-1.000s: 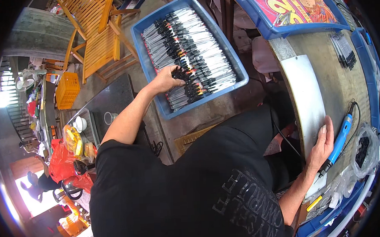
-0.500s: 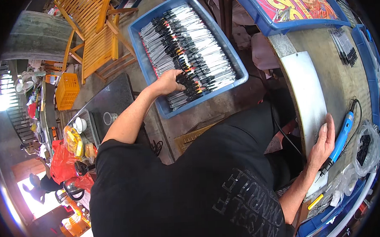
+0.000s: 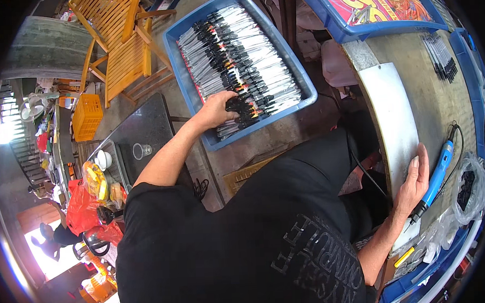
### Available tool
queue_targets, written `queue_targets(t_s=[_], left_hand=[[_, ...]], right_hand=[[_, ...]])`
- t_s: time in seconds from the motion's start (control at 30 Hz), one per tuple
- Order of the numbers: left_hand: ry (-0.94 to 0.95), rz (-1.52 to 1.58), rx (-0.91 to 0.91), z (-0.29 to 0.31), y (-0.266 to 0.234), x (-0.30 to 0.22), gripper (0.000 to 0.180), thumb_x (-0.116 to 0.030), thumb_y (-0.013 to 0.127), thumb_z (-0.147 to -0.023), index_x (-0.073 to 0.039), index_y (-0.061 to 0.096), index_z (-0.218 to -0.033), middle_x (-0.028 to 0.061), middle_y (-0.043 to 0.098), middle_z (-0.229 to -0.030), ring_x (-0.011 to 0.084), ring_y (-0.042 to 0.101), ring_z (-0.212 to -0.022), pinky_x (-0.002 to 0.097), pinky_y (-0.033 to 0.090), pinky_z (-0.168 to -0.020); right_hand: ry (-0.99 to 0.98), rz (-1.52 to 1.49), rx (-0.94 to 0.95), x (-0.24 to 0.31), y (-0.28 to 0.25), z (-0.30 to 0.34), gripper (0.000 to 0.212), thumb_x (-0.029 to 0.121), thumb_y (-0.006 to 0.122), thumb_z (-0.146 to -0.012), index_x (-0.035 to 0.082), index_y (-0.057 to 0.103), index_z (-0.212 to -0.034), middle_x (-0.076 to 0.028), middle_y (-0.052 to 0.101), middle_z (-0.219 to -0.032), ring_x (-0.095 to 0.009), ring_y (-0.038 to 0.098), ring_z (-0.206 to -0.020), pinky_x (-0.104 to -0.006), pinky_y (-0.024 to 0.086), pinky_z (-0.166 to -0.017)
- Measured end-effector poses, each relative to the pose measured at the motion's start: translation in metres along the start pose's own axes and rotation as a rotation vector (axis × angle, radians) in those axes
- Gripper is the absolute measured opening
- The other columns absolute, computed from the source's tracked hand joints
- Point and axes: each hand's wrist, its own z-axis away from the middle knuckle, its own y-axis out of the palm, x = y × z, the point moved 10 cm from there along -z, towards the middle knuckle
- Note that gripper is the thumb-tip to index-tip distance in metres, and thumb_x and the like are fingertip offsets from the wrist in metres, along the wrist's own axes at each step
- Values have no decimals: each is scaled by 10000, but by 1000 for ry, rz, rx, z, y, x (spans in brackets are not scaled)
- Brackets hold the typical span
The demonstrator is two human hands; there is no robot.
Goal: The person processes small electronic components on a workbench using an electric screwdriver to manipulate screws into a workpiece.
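My left hand (image 3: 218,110) reaches into a large blue bin (image 3: 312,97). Its fingers curl round the black ends of some slim pen-like sticks (image 3: 273,58), which lie packed in rows with clear or silvery shafts. How many it grips is hidden. On the workbench at the right, my right hand (image 3: 415,177) lies fairly flat over the edge of a white sheet (image 3: 391,107), fingers extended and holding nothing. Close beside it rests a blue electric screwdriver (image 3: 437,175) with a dark tip and a cord.
More pen-like sticks (image 3: 439,59) lie on the bench (image 3: 435,105). A blue tray (image 3: 367,33) with a colourful printed sheet stands behind them. Near the screwdriver is a clear plastic bag (image 3: 469,193). Leftward are a dark table (image 3: 144,120), a wooden folding chair (image 3: 124,54) and a yellow crate (image 3: 87,116).
My left hand has shifted very slightly down and right among the black ends, its fingers a little more curled. My right hand remains almost still beside the screwdriver.
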Motion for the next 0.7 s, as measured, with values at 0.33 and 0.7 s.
queue_targets(t_s=[0.33, 0.7], left_hand=[[96, -30, -184, 10, -9, -4, 609, -185, 752, -608, 10, 490, -1122, 169, 546, -1041, 272, 532, -976, 319, 414, -843], [50, -21, -154, 15, -8, 9, 700, -257, 744, -626, -14, 427, -1201, 186, 512, -1115, 291, 498, -1033, 345, 396, -887]], right_hand=[[12, -45, -6, -1, 1, 0, 368, 152, 440, -890, -50, 440, -1197, -147, 474, -1215, -206, 425, -1142, -299, 302, -964], [-12, -44, 3, -3, 1, 0, 385, 171, 443, -888, -54, 433, -1201, -149, 468, -1219, -205, 421, -1143, -303, 299, -967]])
